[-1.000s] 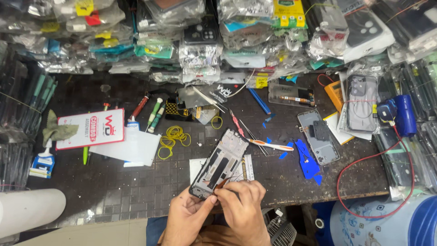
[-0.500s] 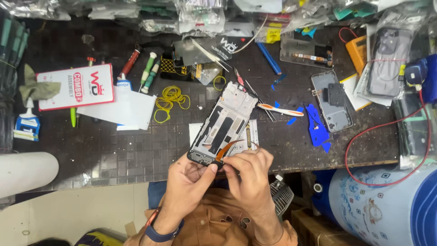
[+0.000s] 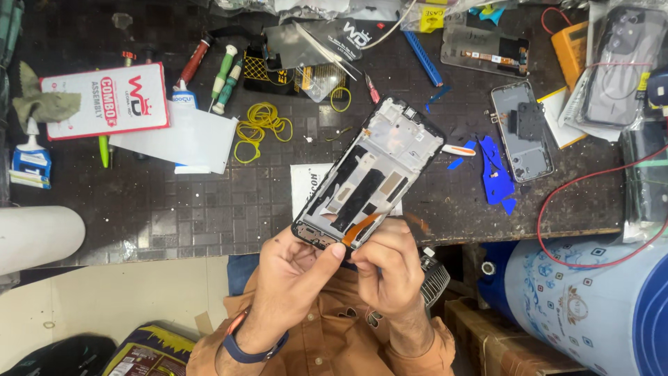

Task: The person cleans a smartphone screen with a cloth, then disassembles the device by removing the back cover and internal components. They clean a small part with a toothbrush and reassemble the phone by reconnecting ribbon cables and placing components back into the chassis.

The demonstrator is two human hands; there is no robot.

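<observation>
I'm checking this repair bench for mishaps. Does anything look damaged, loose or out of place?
The phone frame in both hands has an orange flex strip lifted off its surface near the lower end. Blue plastic scraps lie scattered beside a second opened phone. Nothing looks spilled.

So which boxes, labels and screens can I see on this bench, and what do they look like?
Flat box: far left, white with red lettering.
Glue bottle: left edge, small, blue and white label.
Dark packet: top middle, black, glossy.
Yellow tag: top, small square.
Phone frame: middle, held at its near end by the left hand and right hand, white and black inside.
Second phone frame: right, grey.
</observation>
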